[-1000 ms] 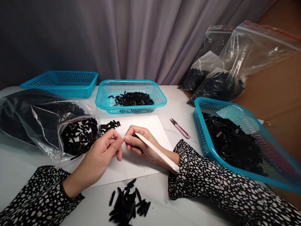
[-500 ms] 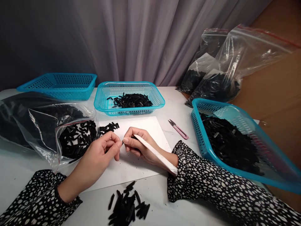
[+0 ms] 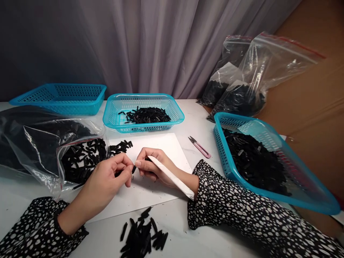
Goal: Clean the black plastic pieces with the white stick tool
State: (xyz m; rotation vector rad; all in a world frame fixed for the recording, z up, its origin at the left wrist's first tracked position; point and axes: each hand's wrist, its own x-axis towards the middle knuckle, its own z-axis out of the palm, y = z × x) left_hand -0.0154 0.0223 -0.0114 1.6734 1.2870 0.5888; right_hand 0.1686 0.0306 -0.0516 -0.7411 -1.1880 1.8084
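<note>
Fingertips of both hands meet over the white sheet (image 3: 166, 143). My left hand (image 3: 111, 173) is closed, pinching a small black strip piece (image 3: 133, 169) between thumb and forefinger. Against that piece rest the thumb and forefinger of my right hand (image 3: 156, 166). A slim tool with a white-wrapped handle (image 3: 173, 177) lies in my right hand, its handle pointing back to the wrist; its working tip is hidden. Below the sheet sits a loose pile of black pieces (image 3: 141, 236). Beside my left hand a clear plastic bag (image 3: 34, 143) spills more black pieces (image 3: 86, 154).
A blue basket (image 3: 143, 127) with black pieces stands behind the sheet, another blue basket (image 3: 59, 107) to its left. At the right is a larger blue basket (image 3: 223, 161) of black pieces. Pink-handled thread snips (image 3: 199, 147) lie near it. Zip bags (image 3: 242, 86) stand behind.
The view has shifted slightly, so everything sits a little further left. More of the small black piece now shows between my fingertips. Both hands keep nearly the same pose.
</note>
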